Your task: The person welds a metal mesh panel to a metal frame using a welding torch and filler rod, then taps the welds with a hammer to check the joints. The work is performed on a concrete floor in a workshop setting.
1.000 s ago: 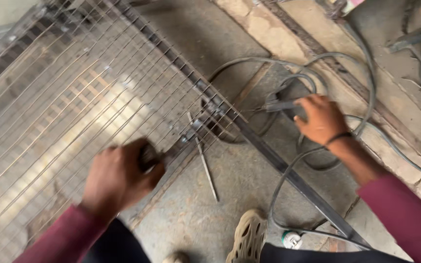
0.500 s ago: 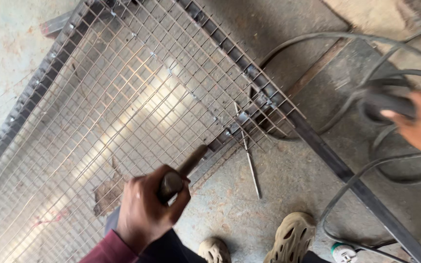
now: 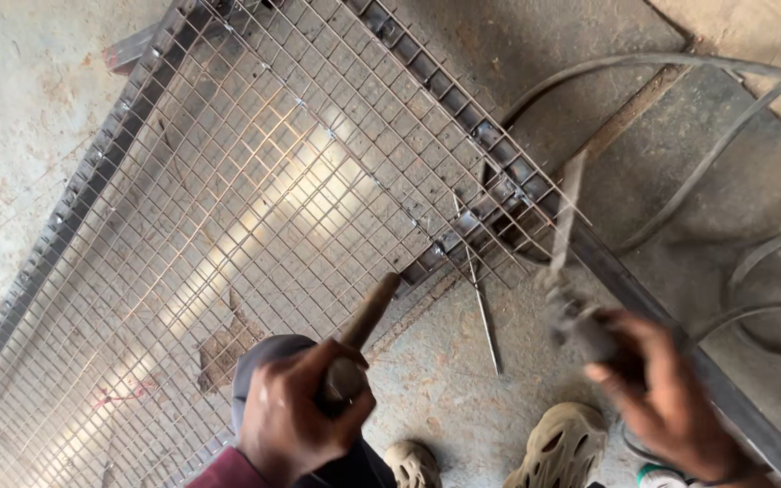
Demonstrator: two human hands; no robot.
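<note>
A wire mesh panel (image 3: 228,208) in a dark steel frame (image 3: 490,145) lies on the concrete floor. My left hand (image 3: 305,411) is closed around a brown, rusty tool handle (image 3: 368,314) that points up toward the frame's near edge. My right hand (image 3: 666,398), blurred by motion, grips a grey welding holder (image 3: 576,321) with a thin rod (image 3: 567,212) sticking up over the frame's edge. A loose thin metal rod (image 3: 483,303) lies on the floor between my hands.
Thick grey cables (image 3: 725,172) loop over the floor at the right. A long steel bar (image 3: 734,407) runs diagonally to the lower right. My two beige perforated shoes (image 3: 558,447) show at the bottom edge. A brown patch (image 3: 223,348) lies under the mesh.
My right hand has swung in from the right edge with the holder, toward the frame's near edge. My left hand keeps its grip on the handle, and the view has shifted slightly.
</note>
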